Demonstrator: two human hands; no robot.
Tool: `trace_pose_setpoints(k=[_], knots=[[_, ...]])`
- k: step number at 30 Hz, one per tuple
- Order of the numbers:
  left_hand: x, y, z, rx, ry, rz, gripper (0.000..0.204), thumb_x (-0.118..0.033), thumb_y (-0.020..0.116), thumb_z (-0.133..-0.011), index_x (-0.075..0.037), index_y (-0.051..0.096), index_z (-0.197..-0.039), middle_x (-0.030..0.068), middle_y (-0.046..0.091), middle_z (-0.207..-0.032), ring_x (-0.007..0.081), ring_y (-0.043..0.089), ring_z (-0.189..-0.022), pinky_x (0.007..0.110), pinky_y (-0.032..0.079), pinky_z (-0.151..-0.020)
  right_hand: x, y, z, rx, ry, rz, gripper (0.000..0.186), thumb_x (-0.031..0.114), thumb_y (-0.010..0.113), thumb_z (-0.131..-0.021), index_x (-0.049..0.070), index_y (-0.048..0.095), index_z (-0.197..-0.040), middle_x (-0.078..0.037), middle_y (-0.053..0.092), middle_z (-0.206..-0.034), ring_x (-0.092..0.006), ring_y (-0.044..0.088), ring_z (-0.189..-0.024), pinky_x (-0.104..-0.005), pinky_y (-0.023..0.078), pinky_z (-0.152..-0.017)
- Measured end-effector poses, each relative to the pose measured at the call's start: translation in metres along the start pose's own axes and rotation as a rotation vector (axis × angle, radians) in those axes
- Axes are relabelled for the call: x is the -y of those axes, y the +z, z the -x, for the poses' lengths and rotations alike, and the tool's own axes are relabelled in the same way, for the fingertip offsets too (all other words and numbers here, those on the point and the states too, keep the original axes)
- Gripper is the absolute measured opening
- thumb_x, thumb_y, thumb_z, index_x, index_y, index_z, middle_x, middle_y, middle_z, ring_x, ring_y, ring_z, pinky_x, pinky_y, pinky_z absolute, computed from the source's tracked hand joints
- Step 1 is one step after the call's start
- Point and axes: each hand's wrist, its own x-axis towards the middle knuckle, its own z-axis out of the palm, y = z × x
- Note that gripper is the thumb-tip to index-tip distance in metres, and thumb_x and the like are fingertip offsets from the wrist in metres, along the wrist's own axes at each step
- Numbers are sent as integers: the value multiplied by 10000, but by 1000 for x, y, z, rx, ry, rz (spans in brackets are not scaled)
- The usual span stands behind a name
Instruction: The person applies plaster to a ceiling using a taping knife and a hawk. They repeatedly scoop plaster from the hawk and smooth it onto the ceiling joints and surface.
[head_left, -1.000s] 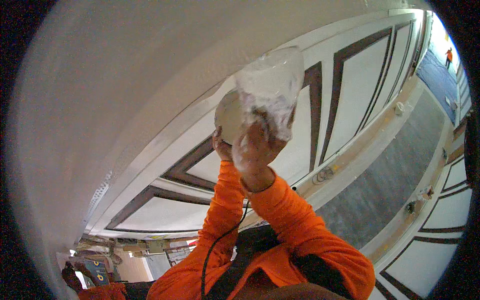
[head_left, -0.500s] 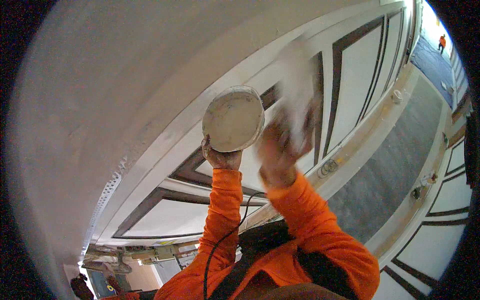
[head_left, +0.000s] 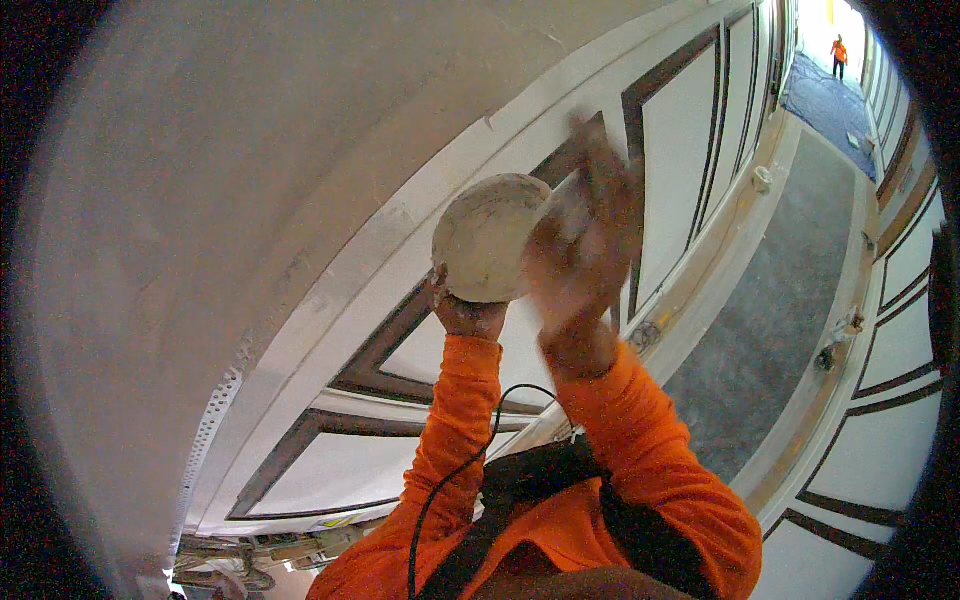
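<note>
A round shallow bowl [head_left: 485,240], pale and smeared with dried plaster, is held up in front of me. My left hand [head_left: 470,310] grips it at its near side, with fingers around the rim and partly underneath. My right hand [head_left: 580,250] is beside the bowl's right edge and heavily smeared by motion. A pale blurred shape shows between its fingers, but its kind cannot be made out. Whether the right hand touches the rim cannot be told. Above and to the left spreads a grey-beige plastered surface [head_left: 230,160].
A perforated metal strip [head_left: 215,410] edges the plaster at lower left. White wall panels [head_left: 685,150] with dark frames stand beyond my hands. A black cable [head_left: 430,505] hangs along my left arm. On the right runs a grey floor strip [head_left: 780,300]; a distant person [head_left: 839,55] in orange stands at its far end.
The view has shifted slightly. My right hand has drawn in closer to the bowl's right edge, and the long pale blur above it no longer shows. The left hand keeps its hold.
</note>
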Motion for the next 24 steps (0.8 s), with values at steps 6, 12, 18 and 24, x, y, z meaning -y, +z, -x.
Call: trace_pose_setpoints(k=[6,12,18,24], knots=[[14,17,-2,84,-68,63,625,-433,536,-824,-138,442,-1367,128,428,-1417,362,412,-1289,582,338,-1049,-51,18,-72,78,39,-22,523,-35,479,-715,6,576,-1228,-191,623,-1089,-342,601,-934,-379,498,-851],[15,20,-4,13,-54,106,631,-364,577,-764,-128,479,-1342,132,483,-1361,369,463,-1245,602,414,-982,41,10,-43,290,43,100,580,33,521,-675,104,582,-1248,-158,591,-1111,-344,549,-1049,-446,452,-919],[9,6,1,22,-28,67,632,-344,586,-760,-118,479,-1340,138,490,-1351,363,471,-1239,594,426,-977,97,-10,21,508,-65,-214,561,171,549,-768,132,507,-1326,-150,462,-1377,-412,382,-1277,-592,345,-1027],[-5,0,6,59,17,-24,632,-325,595,-755,-108,478,-1337,144,497,-1342,356,479,-1233,585,437,-972,40,-25,-13,455,-216,-187,488,264,599,-822,118,557,-1286,-94,509,-1365,-310,445,-1283,-472,335,-1065]])
